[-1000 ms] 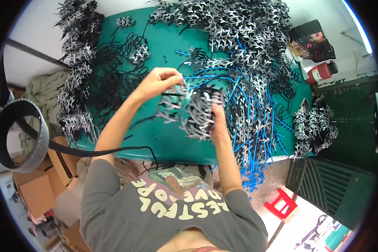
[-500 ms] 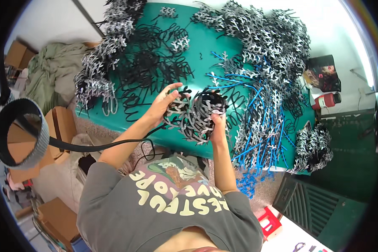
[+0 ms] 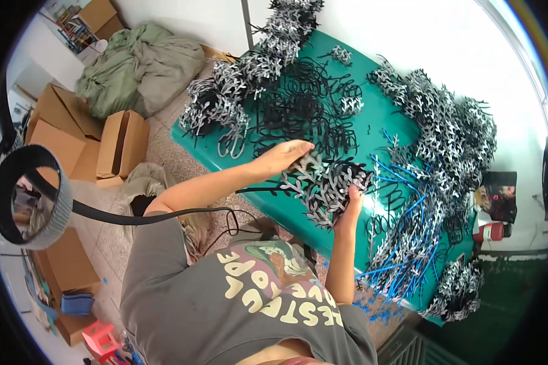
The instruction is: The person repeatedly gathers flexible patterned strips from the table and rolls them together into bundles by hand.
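Between my two hands, over the table's near edge, is a bundle of silver-grey and black leafy trim strips (image 3: 326,191). My right hand (image 3: 349,210) is closed around its right side, thumb pressed on top. At its upper left, my left hand (image 3: 284,158) is closed on the loose ends of the strips, and some fingertips are hidden behind the leaves. A black cord runs from the left toward the underside of my left forearm.
On the green table (image 3: 207,149) lie a tangle of black cords (image 3: 307,103), leafy heaps (image 3: 447,125) and blue strands (image 3: 411,210). A red container (image 3: 492,232) stands at the right. Cardboard boxes (image 3: 123,143) and a green cloth sack (image 3: 140,70) are left, on the floor.
The view has turned, so the table sits farther right and more floor shows at left. The bundle and both hands appear farther right; its leaves are more spread between the hands.
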`<state>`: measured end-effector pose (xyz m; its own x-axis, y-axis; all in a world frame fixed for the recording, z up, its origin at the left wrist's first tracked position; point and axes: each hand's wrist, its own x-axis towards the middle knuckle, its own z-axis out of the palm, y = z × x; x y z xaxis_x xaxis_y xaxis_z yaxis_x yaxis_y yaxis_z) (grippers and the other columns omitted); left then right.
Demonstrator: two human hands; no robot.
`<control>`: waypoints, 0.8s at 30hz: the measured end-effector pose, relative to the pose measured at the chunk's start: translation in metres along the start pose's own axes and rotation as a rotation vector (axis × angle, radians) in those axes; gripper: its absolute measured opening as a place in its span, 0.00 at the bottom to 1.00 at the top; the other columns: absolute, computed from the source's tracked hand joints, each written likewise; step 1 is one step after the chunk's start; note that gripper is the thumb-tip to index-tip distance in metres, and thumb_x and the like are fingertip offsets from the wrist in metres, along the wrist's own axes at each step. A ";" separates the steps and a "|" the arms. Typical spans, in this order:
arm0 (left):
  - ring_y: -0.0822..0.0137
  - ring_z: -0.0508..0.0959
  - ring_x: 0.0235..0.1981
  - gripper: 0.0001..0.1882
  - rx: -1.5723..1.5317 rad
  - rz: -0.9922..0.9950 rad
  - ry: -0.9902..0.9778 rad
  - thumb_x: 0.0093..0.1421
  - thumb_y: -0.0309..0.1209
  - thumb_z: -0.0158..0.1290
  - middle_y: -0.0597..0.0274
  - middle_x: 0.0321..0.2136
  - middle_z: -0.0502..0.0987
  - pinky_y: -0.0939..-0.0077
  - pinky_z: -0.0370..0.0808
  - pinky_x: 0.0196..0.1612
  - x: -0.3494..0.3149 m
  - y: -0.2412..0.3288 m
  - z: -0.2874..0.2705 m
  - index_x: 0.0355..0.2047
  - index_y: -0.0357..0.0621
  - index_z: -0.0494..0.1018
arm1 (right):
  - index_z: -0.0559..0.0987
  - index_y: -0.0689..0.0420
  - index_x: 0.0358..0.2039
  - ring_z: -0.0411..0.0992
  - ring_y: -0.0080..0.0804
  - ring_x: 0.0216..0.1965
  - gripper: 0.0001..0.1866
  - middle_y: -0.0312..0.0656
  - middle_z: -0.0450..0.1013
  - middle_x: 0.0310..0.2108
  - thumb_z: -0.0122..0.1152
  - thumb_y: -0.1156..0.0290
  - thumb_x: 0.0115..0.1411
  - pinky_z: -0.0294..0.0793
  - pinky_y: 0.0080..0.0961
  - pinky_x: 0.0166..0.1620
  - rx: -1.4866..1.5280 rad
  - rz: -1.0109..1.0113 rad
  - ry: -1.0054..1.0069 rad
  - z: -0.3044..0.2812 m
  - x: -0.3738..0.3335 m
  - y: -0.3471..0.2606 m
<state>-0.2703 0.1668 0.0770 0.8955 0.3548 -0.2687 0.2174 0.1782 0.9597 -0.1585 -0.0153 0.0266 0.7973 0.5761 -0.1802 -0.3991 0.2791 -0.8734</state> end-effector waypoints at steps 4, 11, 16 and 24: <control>0.76 0.66 0.30 0.36 -0.008 0.027 0.008 0.60 0.52 0.44 0.68 0.36 0.69 0.82 0.65 0.33 -0.005 0.002 -0.007 0.62 0.47 0.47 | 0.60 0.62 0.55 0.63 0.30 0.47 0.32 0.42 0.64 0.47 0.57 0.70 0.50 0.61 0.24 0.51 -0.092 -0.094 0.012 0.025 0.001 -0.002; 0.59 0.64 0.54 0.48 0.544 0.007 -0.222 0.52 0.51 0.54 0.44 0.53 0.62 0.72 0.61 0.53 0.001 0.024 -0.038 0.62 0.40 0.42 | 0.59 0.60 0.56 0.63 0.28 0.49 0.35 0.41 0.63 0.49 0.61 0.73 0.48 0.61 0.24 0.53 -0.286 -0.209 -0.103 0.046 0.002 -0.015; 0.77 0.67 0.39 0.32 -0.046 0.073 -0.129 0.59 0.42 0.49 0.66 0.41 0.68 0.81 0.65 0.42 0.002 0.010 -0.030 0.60 0.51 0.50 | 0.59 0.59 0.56 0.65 0.29 0.46 0.33 0.41 0.65 0.46 0.58 0.66 0.50 0.65 0.25 0.49 0.100 0.067 -0.082 0.039 0.006 -0.025; 0.67 0.73 0.43 0.27 -0.367 0.108 -0.040 0.63 0.49 0.33 0.58 0.44 0.71 0.73 0.73 0.45 0.005 -0.007 -0.015 0.56 0.46 0.56 | 0.62 0.59 0.53 0.65 0.27 0.44 0.31 0.40 0.67 0.44 0.59 0.64 0.50 0.64 0.24 0.49 -0.035 -0.038 -0.052 0.038 0.011 -0.045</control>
<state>-0.2729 0.1813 0.0674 0.9215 0.3550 -0.1576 -0.0258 0.4609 0.8871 -0.1493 0.0073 0.0811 0.7866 0.6051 -0.1231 -0.3518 0.2752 -0.8947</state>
